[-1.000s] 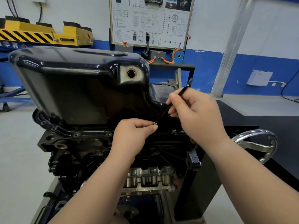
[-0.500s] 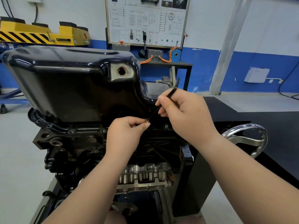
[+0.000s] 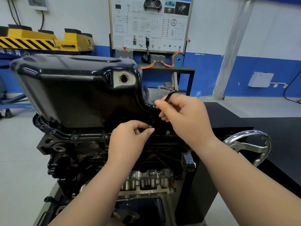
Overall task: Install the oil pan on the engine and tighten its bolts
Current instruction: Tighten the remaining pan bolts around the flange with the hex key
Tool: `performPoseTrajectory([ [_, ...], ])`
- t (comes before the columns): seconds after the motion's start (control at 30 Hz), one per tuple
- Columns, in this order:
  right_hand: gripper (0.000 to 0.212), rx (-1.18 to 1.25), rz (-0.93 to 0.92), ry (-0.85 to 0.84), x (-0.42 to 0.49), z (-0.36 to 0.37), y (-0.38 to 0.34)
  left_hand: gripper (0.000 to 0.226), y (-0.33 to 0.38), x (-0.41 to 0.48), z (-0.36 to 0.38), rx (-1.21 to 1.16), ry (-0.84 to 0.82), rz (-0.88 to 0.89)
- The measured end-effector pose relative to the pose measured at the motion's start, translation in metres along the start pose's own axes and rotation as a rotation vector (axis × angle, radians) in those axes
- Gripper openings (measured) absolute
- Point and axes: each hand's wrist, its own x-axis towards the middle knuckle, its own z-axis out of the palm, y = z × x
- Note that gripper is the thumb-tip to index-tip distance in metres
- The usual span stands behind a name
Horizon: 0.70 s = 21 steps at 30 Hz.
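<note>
1. One dark engine (image 3: 78, 160) fills the space below and to the left of both hands, and both forearms reach in over its lower, paler metal part.
2. One glossy black oil pan (image 3: 73, 88) sits on top of the engine, above and to the left of the left hand. Its shallow end runs behind the right hand.
3. The pan's bolt flange (image 3: 73, 137) lies against the engine's top face and runs from the far left in towards the left hand. Several bolt holes show along it.
4. One chrome handwheel (image 3: 249, 144) stands to the right of the right forearm, well apart from both hands.
5. The right hand (image 3: 187, 118) is up beside the pan's curved shoulder. Its fingers are curled round a thin black tool (image 3: 169, 95), whose upper end pokes out above the knuckles.
6. The tool's shaft slants down and left from the right hand towards the fingertips of the left hand.
7. The left hand (image 3: 128, 141) is lower and just left of the right one, at the flange. Its thumb and forefinger pinch a small silver bolt (image 3: 150, 126) at the tool's lower end.
8. One round drain hole (image 3: 124, 78) opens in the pan wall, above the left hand.
9. One seated bolt (image 3: 168, 132) sits in the flange just under the right hand, right of the left fingertips.
</note>
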Motion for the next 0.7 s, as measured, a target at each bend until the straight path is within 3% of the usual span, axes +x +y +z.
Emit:
performPoseTrajectory([
  [0.23,0.019,0.058,-0.058,0.029,0.003,0.013,0.004,0.007,0.005,0.002,0.002,-0.051,0.074,0.134],
  [0.47,0.022,0.165,0.013,-0.21,0.015,0.007,0.006,0.013,0.003,0.009,0.001,-0.093,0.036,0.132],
  [0.7,0.008,0.261,0.073,-0.101,0.014,0.013,0.005,0.012,0.004,0.008,-0.002,-0.137,0.031,0.143],
])
